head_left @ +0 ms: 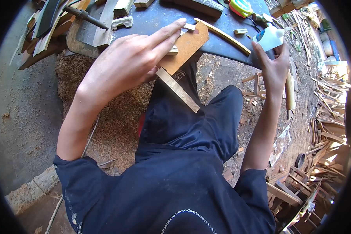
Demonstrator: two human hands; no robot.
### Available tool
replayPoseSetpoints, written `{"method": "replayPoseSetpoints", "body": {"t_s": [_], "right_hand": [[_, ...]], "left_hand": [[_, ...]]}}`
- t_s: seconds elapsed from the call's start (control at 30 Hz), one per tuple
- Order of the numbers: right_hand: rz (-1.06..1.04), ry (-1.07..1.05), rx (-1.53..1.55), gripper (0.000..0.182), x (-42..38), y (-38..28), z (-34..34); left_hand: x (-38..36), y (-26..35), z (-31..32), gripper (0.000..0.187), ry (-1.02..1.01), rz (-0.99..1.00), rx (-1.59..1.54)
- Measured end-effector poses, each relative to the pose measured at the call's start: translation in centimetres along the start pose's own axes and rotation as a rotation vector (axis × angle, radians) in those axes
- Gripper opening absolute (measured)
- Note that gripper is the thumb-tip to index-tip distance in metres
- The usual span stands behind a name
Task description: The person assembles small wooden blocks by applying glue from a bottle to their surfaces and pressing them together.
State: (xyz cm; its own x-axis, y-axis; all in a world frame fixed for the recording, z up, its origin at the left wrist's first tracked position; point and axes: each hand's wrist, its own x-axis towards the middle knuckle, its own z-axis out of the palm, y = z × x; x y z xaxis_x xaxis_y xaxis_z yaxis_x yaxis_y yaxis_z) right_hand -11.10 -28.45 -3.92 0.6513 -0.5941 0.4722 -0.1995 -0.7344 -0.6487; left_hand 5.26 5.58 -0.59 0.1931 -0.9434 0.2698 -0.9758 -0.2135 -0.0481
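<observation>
In the head view, my left hand (pixel 134 58) grips a small orange-brown board (pixel 191 45), fingers laid over its face and thumb hidden underneath. Small pale wood pieces (pixel 173 50) lie on that board by my fingertips. A narrow wooden strip (pixel 180 91) juts from its near end toward my lap; how the two are joined is hidden by my hand. My right hand (pixel 275 64) is closed around a white plastic bottle (pixel 270 38) at the right end of the dark workbench (pixel 160 19). The bottle is tilted, its pale nozzle pointing right.
A curved wooden strip (pixel 224 36) and a short block (pixel 240 31) lie on the bench. Beyond sits a yellow-green tape measure (pixel 241 7). A screw clamp (pixel 85 17) stands at the left among wood offcuts. Sawdust (pixel 117 124) covers the ground; scrap wood (pixel 327 124) is piled right.
</observation>
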Motion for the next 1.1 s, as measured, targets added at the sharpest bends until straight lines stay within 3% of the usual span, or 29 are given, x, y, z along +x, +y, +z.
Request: {"method": "replayPoseSetpoints", "body": {"t_s": [0.1,0.13,0.17,0.3,0.37,0.43,0.57,0.8,1.1], "right_hand": [[-0.093,0.334,-0.331,0.096,-1.5,-2.5,0.0],[-0.112,0.363,-0.232,0.105,-1.7,-3.0,-0.6],[-0.269,0.472,-0.157,0.09,-2.1,-3.9,-0.4],[-0.437,0.106,0.069,0.018,-1.9,-8.3,1.5],[-0.482,-0.053,0.056,0.014,-1.5,-9.5,3.0],[-0.395,-0.209,0.102,0.018,-1.3,-11.7,3.9],[-0.466,-0.319,0.024,0.017,-0.1,-12.3,4.9],[-0.521,-0.286,0.02,0.014,0.3,-11.6,5.8],[-0.381,-0.322,-0.006,0.013,-0.3,-12.9,5.1]], "left_hand": [[0.0,0.0,-0.1,0.084,0.0,0.005,0.012],[0.0,0.0,-0.1,0.084,-0.003,0.006,0.019],[0.0,0.0,-0.1,0.083,0.0,0.002,0.018],[-0.1,-0.1,0.1,0.082,0.018,0.012,0.007],[0.1,-0.2,0.1,0.081,0.023,0.018,0.008],[0.0,-0.2,-0.1,0.079,0.004,0.011,0.014],[-0.1,-0.1,0.0,0.075,0.008,0.001,0.022],[0.2,0.1,-0.4,0.07,-0.022,-0.009,0.039],[0.0,-0.2,-0.7,0.069,-0.011,0.032,0.102]]}}
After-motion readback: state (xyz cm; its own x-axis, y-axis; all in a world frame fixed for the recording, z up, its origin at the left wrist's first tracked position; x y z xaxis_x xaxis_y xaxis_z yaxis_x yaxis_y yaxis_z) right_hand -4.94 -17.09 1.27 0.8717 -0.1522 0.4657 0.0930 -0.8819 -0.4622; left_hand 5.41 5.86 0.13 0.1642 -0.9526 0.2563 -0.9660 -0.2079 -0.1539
